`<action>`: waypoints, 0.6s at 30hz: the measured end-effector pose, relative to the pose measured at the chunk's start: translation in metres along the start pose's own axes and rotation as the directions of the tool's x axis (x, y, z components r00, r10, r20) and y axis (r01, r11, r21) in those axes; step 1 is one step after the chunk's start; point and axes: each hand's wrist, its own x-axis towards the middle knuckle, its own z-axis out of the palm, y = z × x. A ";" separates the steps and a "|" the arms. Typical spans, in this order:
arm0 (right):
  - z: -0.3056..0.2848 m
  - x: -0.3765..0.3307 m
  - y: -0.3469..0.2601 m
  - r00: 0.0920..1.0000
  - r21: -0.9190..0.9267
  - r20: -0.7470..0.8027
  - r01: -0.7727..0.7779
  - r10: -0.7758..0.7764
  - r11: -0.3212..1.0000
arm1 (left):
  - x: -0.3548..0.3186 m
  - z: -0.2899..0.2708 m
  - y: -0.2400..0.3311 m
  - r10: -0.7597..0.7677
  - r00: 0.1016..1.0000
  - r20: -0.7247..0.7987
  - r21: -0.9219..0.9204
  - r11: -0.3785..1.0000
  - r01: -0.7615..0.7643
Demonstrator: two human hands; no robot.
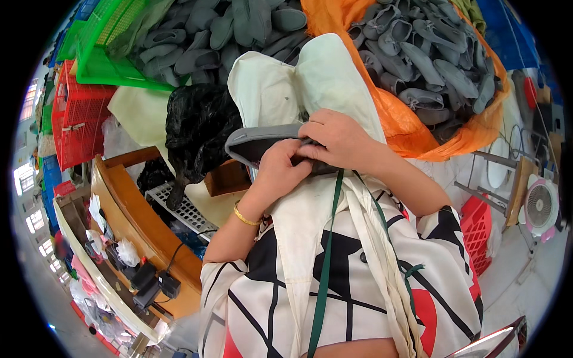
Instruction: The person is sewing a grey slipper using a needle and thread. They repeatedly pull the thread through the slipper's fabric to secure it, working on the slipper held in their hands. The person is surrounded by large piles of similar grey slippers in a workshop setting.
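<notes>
A grey shoe (262, 133) is over the cream apron (304, 224), the left hand (279, 173) and right hand (339, 142) each with its grip pinched on it. An orange sack (409, 134) holds similar shoes (444, 65); more heap up at the green crate (110, 70), near a red crate (77, 122).

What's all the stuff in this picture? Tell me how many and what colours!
Held shoe: 1, grey, centre
Other shoes: many, grey, along the top
Sack: 1, orange, upper right
Crates: at least 2, green, upper left
Red crate: 1, red, left
Basket: 1, red, right
Plastic bag: at least 1, black, left of held shoe
Desk: 1, brown, lower left
Adapters: several, black, on desk
Fan: 1, white-grey, far right
Cloth: count unclear, cream, over lap and front
Bracelet: 1, gold, below held shoe
Left hand: 1, bare, on held shoe
Right hand: 1, bare, on held shoe
</notes>
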 end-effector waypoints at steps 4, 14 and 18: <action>0.026 -0.009 0.000 0.927 0.382 -0.051 -0.325 0.370 0.865 | -0.007 -0.001 -0.028 -0.092 0.995 0.035 -0.261 0.960 0.098; 0.039 -0.014 0.001 0.894 0.364 -0.102 -0.374 0.435 0.853 | -0.001 -0.009 -0.007 -0.319 0.933 0.164 -0.602 0.717 0.351; 0.042 -0.016 0.000 0.907 0.280 -0.159 -0.338 0.390 0.899 | 0.002 -0.008 -0.010 -0.333 0.926 0.176 -0.579 0.726 0.371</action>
